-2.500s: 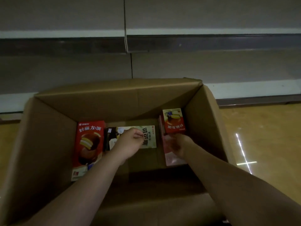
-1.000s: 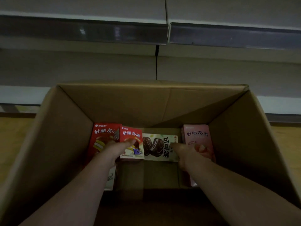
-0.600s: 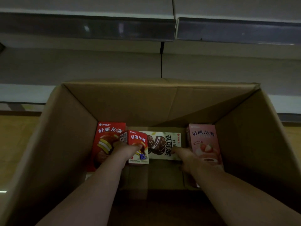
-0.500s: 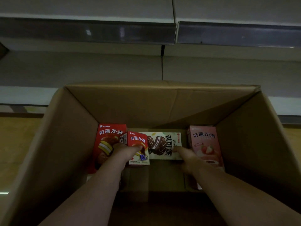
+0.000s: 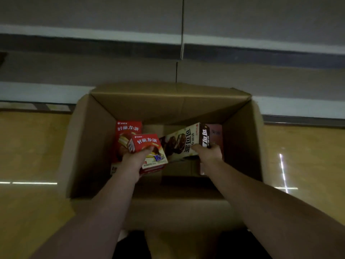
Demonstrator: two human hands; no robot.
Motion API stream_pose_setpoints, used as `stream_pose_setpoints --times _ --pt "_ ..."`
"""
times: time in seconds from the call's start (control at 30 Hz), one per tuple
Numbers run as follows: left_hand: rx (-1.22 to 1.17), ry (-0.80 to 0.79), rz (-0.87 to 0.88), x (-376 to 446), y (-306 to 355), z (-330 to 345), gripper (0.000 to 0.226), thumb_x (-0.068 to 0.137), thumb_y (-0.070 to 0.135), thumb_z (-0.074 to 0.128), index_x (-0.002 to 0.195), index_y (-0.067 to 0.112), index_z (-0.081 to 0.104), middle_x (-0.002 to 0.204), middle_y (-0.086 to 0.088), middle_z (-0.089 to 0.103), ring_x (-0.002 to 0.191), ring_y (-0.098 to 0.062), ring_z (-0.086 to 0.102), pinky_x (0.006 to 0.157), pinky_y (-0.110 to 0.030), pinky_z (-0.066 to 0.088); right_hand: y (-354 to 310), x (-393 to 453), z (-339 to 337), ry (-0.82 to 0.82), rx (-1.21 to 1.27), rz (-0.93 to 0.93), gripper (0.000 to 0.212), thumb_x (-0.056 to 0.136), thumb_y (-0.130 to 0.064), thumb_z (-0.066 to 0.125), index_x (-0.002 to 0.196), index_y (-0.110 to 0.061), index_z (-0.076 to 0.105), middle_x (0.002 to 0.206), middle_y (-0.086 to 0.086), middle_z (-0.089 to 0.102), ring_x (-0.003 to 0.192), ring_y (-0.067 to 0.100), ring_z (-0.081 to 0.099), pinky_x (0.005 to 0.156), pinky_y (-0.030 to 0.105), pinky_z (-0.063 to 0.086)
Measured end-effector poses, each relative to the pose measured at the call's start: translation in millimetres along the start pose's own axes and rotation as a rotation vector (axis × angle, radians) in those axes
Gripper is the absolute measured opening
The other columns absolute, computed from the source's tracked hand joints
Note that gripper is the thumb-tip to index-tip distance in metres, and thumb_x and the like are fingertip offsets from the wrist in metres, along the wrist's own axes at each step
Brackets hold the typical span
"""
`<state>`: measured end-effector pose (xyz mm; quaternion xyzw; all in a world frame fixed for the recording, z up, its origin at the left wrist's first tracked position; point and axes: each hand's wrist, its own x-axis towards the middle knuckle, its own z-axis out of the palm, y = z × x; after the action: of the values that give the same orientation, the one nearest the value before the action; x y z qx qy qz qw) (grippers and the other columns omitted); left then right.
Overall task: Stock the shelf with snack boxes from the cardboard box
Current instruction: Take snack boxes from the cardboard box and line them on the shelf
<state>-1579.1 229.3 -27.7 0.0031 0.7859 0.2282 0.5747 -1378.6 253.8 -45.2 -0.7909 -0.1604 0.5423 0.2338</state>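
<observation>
Cardboard box point(image 5: 93, 146) holds red point(image 5: 127, 128), pink point(image 5: 216, 133) snack boxes.

Pink snack box point(image 5: 216, 131) mostly hidden behind cream box point(image 5: 179, 144)

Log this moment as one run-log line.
left hand: grips small red box | right hand: grips white cocoa box, tilted | both inside cardboard box | shelf: unstocked

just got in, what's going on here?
A person is pulling snack boxes out of the cardboard box on the floor by the shelf. The left hand grips a small red box; the right hand grips a white-and-brown box, tilted up. A larger red box and a pink box remain inside.
</observation>
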Motion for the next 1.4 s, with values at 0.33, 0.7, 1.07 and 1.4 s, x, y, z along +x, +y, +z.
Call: stream_pose_setpoints --times 0.33,0.7,1.07,1.4 --pt "-0.264 -0.102 0.099 -239.6 48.7 -66.9 0.058 0.069 0.041 0.081 0.114 0.012 0.06 0.098 -0.009 0.072 0.093 -0.025 0.069 0.09 -0.043 0.053 -107.6 -219.9 -128.0 -0.073 -0.087 -0.29 0.046 0.08 -0.014 0.075 0.116 -0.025 0.047 0.094 -0.015 0.06 0.086 0.005 0.06 0.066 0.023 0.048" --pt "-0.505 -0.348 0.375 -443.1 111.0 -142.4 0.057 0.073 0.042 0.078 0.119 0.012 0.062 0.104 -0.011 0.073 0.102 -0.031 0.068 0.094 -0.053 0.049 -254.9 -400.4 -203.3 -0.219 0.13 -0.402 0.038 0.08 -0.02 0.075 0.113 -0.011 0.058 0.093 0.004 0.071 0.075 0.016 0.07 0.063 0.03 0.054" --pt "-0.378 -0.766 0.605 -539.1 193.5 -220.8 0.05 0.072 0.041 0.069 0.114 0.014 0.064 0.105 -0.014 0.071 0.102 -0.035 0.064 0.095 -0.061 0.042 -257.1 -530.6 -202.0 -0.264 0.762 -0.321 0.044 0.078 -0.019 0.075 0.116 -0.006 0.058 0.089 0.013 0.075 0.077 0.024 0.074 0.064 0.035 0.059" --pt "-0.186 -0.963 0.647 -629.8 251.0 -262.1 0.045 0.077 0.053 0.062 0.106 0.019 0.069 0.111 -0.013 0.069 0.112 -0.038 0.059 0.094 -0.06 0.039 -324.7 -631.5 -237.0 -0.355 0.49 -0.809 0.071 0.09 -0.012 0.062 0.14 -0.053 0.033 0.113 0.01 0.068 0.077 0.026 0.072 0.069 0.044 0.058"
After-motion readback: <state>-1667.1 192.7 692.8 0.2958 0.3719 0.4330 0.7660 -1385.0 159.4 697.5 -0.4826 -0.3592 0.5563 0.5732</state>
